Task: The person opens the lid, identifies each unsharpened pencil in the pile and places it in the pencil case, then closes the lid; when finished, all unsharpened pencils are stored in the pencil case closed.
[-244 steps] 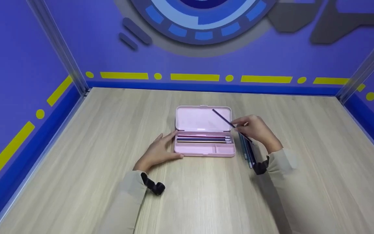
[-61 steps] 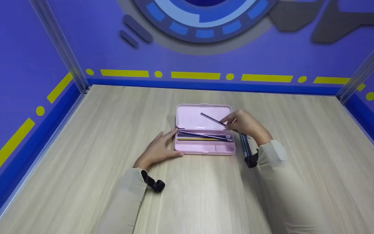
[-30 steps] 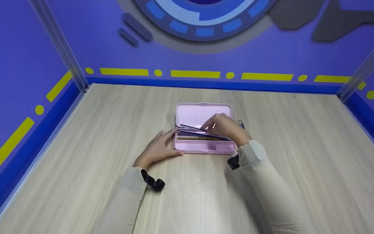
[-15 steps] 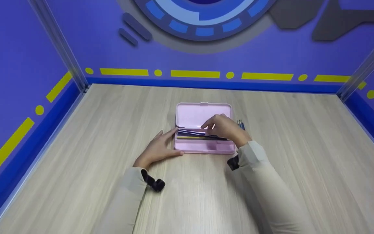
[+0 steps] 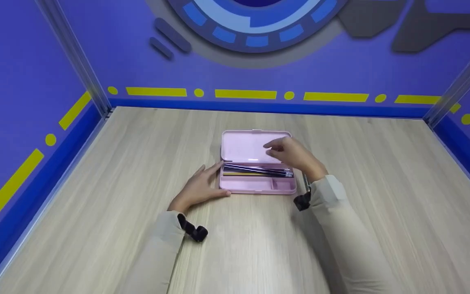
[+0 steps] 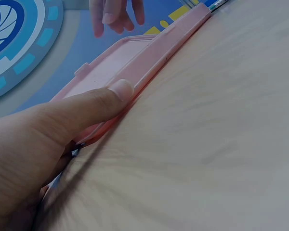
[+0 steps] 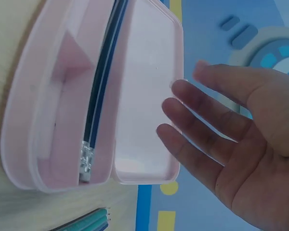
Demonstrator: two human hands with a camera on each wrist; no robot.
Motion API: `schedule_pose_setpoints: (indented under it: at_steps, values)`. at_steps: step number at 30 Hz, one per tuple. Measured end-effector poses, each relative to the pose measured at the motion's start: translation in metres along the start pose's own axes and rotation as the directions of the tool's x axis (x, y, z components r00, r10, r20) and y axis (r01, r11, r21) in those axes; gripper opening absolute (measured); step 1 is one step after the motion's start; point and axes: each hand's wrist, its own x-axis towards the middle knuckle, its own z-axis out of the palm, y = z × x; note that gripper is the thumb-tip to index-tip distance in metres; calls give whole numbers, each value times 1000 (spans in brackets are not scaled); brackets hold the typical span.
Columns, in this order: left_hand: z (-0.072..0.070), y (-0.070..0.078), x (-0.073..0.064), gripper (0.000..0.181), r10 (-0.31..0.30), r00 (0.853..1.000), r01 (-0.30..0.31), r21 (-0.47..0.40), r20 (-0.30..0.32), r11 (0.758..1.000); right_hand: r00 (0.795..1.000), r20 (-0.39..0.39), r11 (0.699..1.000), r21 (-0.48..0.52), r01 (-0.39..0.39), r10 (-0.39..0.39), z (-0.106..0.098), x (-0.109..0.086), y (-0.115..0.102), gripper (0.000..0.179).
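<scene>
A pink pencil case lies on the table with its lid folded back. Several dark pencils and a yellow one rest in its long rear compartment, eraser ends to the right; some lie slightly aslant. My left hand grips the case's left end, thumb on the front wall and index finger by the rear corner. Above the lid's right half hovers my right hand, holding nothing. In the right wrist view its fingers are spread and relaxed.
More pencils lie on the table just right of the case, mostly hidden under my right wrist in the head view. The case's front compartments have a divider. Blue-purple panels wall the table at the back and sides.
My right hand brought a dark pencil from the right, let it go in the rear compartment, then rose back to the right. My left hand has stayed on the case.
</scene>
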Motion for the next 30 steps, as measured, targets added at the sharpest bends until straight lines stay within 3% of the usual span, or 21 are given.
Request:
schedule_pose_setpoints:
  at_steps: [13,20,30]
  values:
    - [1,0,1,100,-17,1000,17,-11,-3,1000,981,-188,991,133,-33,58,-19,5,24,38]
    - [1,-2,2,102,4,1000,-4,-5,-11,1000,969,-178,971,199,-136,172,-18,9,32,47]
    - [0,1,0,100,-6,1000,6,-22,-7,1000,951,-161,939,267,-215,263,-12,14,40,56]
